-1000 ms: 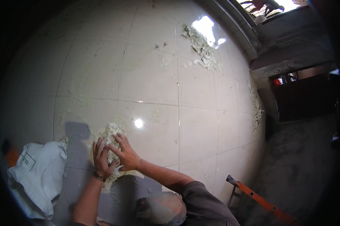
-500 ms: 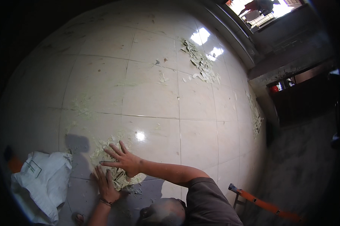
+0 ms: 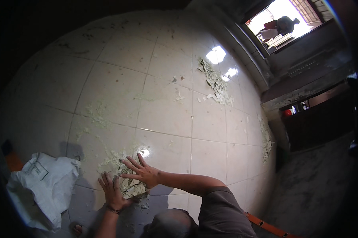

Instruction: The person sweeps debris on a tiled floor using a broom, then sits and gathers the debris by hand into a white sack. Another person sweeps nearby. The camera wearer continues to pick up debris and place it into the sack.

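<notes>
Pale greenish flakes, like peeled paint chips, lie heaped in a pile (image 3: pixel 129 188) on the tiled floor, between my two hands. My left hand (image 3: pixel 113 194) is at the pile's left side, fingers spread and pointing away from me; a dark bracelet circles its wrist. Reaching across from the right, my right hand (image 3: pixel 144 173) has its fingers spread over the far edge of the pile. Neither hand is closed round anything. The palms and part of the pile under them are hidden.
A white woven sack (image 3: pixel 54 182) lies at the left, beside an orange object (image 3: pixel 14 160). More flake heaps (image 3: pixel 216 83) lie farther off and along the right edge (image 3: pixel 265 141). An orange bar (image 3: pixel 268 225) is at the lower right. A person (image 3: pixel 284 25) is beyond the bright opening.
The view has shifted a little. My hands have drawn slightly apart, and more of the flake pile shows between them. Both hands keep their fingers spread.
</notes>
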Tool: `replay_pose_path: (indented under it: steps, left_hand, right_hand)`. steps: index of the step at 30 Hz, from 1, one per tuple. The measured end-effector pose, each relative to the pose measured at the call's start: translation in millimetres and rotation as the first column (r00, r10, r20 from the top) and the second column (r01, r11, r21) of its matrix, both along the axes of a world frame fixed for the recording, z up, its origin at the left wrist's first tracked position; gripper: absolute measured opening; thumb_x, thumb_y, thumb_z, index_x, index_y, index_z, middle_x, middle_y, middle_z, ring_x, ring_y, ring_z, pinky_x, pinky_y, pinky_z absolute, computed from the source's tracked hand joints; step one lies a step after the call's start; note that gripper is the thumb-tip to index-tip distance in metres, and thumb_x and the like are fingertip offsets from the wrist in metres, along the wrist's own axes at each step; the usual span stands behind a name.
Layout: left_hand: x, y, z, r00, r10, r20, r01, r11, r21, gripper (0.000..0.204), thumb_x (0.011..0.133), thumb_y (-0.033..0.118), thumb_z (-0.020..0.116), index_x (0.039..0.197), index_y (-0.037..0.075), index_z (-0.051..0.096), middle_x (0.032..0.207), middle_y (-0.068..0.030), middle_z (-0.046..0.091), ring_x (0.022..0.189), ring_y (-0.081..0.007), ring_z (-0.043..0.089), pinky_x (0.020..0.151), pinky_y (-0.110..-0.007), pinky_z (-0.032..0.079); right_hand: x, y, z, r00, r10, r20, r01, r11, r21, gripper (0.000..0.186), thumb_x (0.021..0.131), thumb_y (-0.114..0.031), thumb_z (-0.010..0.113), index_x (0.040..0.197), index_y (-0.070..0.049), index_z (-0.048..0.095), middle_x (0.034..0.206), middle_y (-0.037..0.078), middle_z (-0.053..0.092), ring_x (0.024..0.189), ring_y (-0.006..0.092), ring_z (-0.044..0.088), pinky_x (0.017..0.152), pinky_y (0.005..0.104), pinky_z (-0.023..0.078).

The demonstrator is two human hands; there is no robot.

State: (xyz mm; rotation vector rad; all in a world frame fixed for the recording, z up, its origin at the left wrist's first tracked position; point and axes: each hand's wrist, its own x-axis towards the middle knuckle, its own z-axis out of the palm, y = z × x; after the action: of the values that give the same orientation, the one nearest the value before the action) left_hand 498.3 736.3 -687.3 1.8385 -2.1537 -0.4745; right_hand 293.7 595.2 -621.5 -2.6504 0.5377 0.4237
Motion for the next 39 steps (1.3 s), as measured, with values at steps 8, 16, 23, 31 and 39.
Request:
replay_pose_path:
  steps: [8,16,23,31,39]
  left_hand:
    - [-7,-7,-8,0.974,0.044,-0.223,-0.071,0.991,-0.113,0.130,0.059,0.080,0.071,0.147,-0.002,0.022,0.151,-0.0326,0.023,0.141,-0.0540,0.020,0.113,-0.066,0.020]
    - [-6,-9,-15,0.983,0.016,-0.182,-0.057,0.974,-0.219,0.120,0.063,0.082,0.067,0.139,-0.004,0.034,0.144,-0.0313,0.036,0.134,-0.0538,0.033,0.108,-0.065,0.030]
    - [-8,-7,-8,0.958,0.045,-0.282,-0.113,0.966,-0.232,0.112,0.069,0.073,0.072,0.141,-0.004,0.033,0.143,-0.0301,0.037,0.132,-0.0520,0.036,0.107,-0.061,0.032]
    - [-7,-9,-8,0.958,0.043,-0.284,-0.105,0.973,-0.204,0.093,0.075,0.064,0.072,0.131,-0.004,0.039,0.137,-0.0298,0.044,0.130,-0.0505,0.040,0.102,-0.062,0.036]
    - [-5,-4,-26,0.977,-0.019,-0.214,-0.046,0.954,-0.298,0.076,0.079,0.053,0.069,0.124,-0.002,0.043,0.132,-0.0268,0.048,0.124,-0.0474,0.046,0.102,-0.061,0.036]
  right_hand:
    - [23,15,-41,0.974,-0.039,0.224,0.024,0.997,0.068,0.126,0.047,-0.027,0.087,0.153,-0.022,0.019,0.160,0.025,0.005,0.148,0.0476,0.007,0.117,0.0670,0.008]
    - [27,18,-35,0.980,-0.109,0.166,0.092,0.990,0.107,0.123,0.052,-0.038,0.087,0.153,-0.016,0.021,0.157,0.025,0.018,0.146,0.0448,0.016,0.117,0.0592,0.019]
    - [35,17,-13,0.949,-0.181,0.257,0.179,0.983,0.031,0.122,0.053,-0.048,0.086,0.153,-0.021,0.021,0.158,0.022,0.020,0.142,0.0419,0.025,0.110,0.0526,0.029]
    - [42,15,-13,0.970,-0.206,0.127,0.193,0.975,0.110,0.118,0.050,-0.039,0.089,0.149,-0.018,0.029,0.153,0.021,0.028,0.136,0.0405,0.033,0.105,0.0488,0.035]
    - [38,25,-23,0.950,-0.237,0.202,0.218,0.970,0.109,0.102,0.052,-0.029,0.085,0.141,-0.013,0.038,0.142,0.022,0.039,0.127,0.0403,0.041,0.102,0.0483,0.039]
